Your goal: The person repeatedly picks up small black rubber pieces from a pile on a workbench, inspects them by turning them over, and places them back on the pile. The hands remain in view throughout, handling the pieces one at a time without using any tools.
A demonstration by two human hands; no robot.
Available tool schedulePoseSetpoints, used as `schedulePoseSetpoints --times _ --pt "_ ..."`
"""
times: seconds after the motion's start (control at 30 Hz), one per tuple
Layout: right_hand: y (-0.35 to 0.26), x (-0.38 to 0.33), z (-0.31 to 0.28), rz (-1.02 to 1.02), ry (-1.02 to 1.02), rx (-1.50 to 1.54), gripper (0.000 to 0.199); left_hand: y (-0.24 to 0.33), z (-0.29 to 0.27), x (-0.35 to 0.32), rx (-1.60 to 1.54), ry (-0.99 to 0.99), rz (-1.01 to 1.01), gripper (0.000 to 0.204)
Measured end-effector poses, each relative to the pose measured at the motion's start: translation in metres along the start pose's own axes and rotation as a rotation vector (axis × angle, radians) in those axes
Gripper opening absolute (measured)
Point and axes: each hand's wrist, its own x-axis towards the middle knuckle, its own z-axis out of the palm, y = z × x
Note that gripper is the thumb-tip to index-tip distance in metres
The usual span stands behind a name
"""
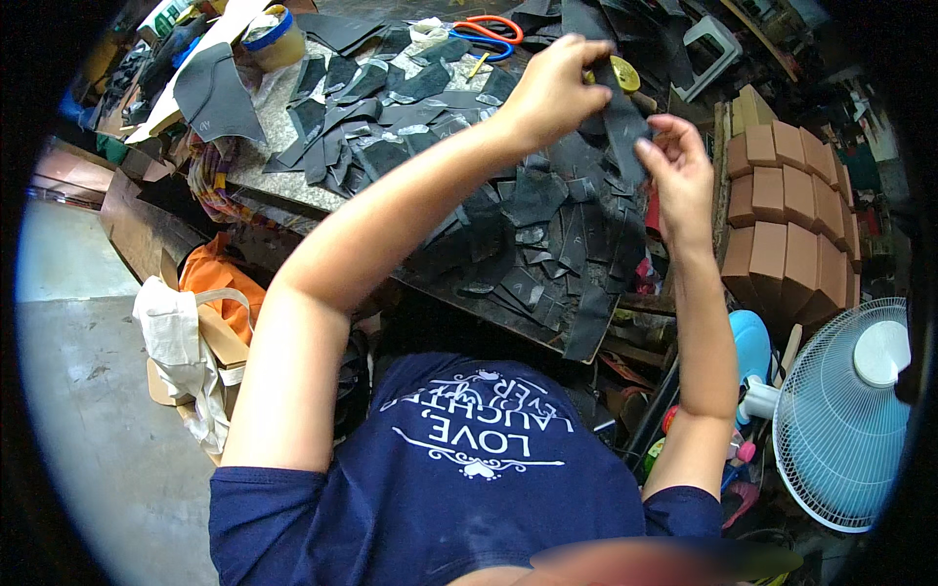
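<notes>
Above the far right part of the worktable, a black strip of leather-like sheet (623, 132) stretches between my hands. Curled fingers of my left hand (557, 86) grip its upper end. Lower down, my right hand (681, 176) pinches its right edge between thumb and forefinger. Many black cut pieces (391, 112) lie overlapped across the table, some with pale marks, and more black pieces (537, 234) are heaped below my left forearm. A round yellow thing (623, 74) shows beside the strip, partly hidden by it.
Orange and blue handles (489, 37) lie at the table's far side. A tub with a blue rim (272, 39) stands far left, by a large black panel (220, 93). Brown boxes (782, 205) are stacked at right, above a fan (845, 420). A white cloth bag (181, 332) is at left.
</notes>
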Motion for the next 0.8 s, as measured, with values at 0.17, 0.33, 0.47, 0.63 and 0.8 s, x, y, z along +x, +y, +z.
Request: schedulePoseSetpoints --times 0.17,0.33,0.47,0.63,0.8 --pt "0.019 0.058 -0.017 -0.060 0.103 -0.032 0.028 -0.061 0.046 0.053 0.110 0.098 0.067 0.049" --pt "0.036 0.071 -0.017 0.075 0.102 -0.048 0.031 -0.079 0.063 0.062 0.271 0.034 -0.137 0.052" --pt "0.041 0.068 -0.018 0.108 0.114 -0.029 0.037 -0.077 0.046 0.056 0.175 -0.121 -0.327 0.058" --pt "0.046 0.061 -0.023 0.100 0.141 -0.044 0.040 -0.066 0.032 0.052 0.287 -0.110 -0.252 0.064" --pt "0.045 0.044 -0.026 -0.046 0.173 -0.133 0.036 -0.035 -0.043 0.011 0.037 -0.133 -0.269 0.050"
